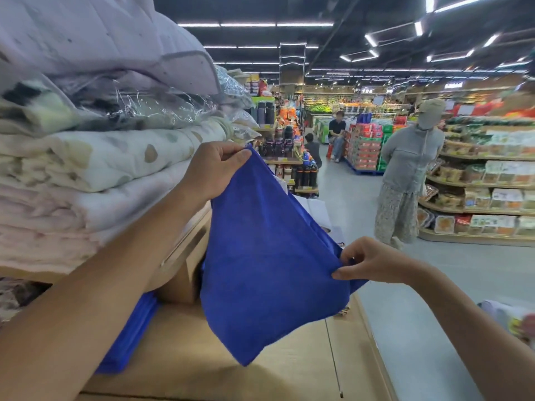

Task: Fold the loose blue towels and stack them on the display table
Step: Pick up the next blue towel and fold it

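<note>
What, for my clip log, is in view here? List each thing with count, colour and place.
blue towel: one, blue, held in the air above the table
folded towels: count unclear, blue, on the table beside the left forearm
display table: one, tan, bottom centre
bedding stack: several, white, pink and lilac, shelf at left
goods shelves: several tiers, mixed colours, right
standing person: one, grey top, in the aisle
seated person: one, black top, far centre
left hand: pinches the towel's top corner
right hand: pinches the towel's right corner
</note>
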The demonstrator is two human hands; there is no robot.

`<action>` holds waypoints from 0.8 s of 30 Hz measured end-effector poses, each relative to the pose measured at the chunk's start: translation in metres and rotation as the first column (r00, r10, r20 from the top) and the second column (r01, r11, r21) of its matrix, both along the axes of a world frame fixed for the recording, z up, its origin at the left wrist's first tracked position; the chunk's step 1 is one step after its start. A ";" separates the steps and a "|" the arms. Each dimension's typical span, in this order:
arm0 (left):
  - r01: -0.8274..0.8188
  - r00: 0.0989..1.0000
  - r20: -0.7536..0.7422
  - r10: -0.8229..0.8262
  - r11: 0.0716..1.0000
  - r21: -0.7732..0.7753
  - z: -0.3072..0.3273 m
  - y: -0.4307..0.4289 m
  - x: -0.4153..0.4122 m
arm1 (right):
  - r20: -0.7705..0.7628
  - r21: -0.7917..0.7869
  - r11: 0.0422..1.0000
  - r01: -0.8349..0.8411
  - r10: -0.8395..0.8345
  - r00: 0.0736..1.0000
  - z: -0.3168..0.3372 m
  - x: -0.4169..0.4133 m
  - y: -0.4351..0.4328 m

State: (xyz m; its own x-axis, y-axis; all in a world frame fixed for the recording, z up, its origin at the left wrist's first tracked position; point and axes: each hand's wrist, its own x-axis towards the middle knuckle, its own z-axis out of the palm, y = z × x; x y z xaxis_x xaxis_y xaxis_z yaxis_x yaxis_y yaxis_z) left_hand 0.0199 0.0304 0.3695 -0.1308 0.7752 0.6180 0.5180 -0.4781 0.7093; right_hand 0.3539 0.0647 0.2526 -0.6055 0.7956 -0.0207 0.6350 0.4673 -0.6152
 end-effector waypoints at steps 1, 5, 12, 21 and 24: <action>-0.003 1.000 0.006 0.003 1.000 0.008 0.001 0.000 -0.001 | 0.010 0.015 1.000 0.022 -0.022 1.000 0.000 0.005 0.000; -0.007 1.000 0.023 0.006 1.000 0.030 -0.004 -0.005 -0.005 | -0.023 0.071 0.992 0.102 -0.101 0.995 0.010 0.025 0.002; -0.118 0.993 0.023 0.118 0.993 0.020 -0.030 -0.024 -0.011 | -0.132 0.327 0.907 0.265 -0.234 0.963 0.021 0.047 -0.004; -0.255 0.964 0.152 0.220 0.924 0.284 -0.071 -0.113 -0.019 | -0.486 0.215 0.959 0.187 -0.061 0.872 0.036 0.057 -0.042; -0.318 0.944 0.198 0.264 0.888 0.333 -0.090 -0.139 -0.031 | -0.492 0.254 0.950 0.182 -0.035 0.870 0.034 0.055 -0.059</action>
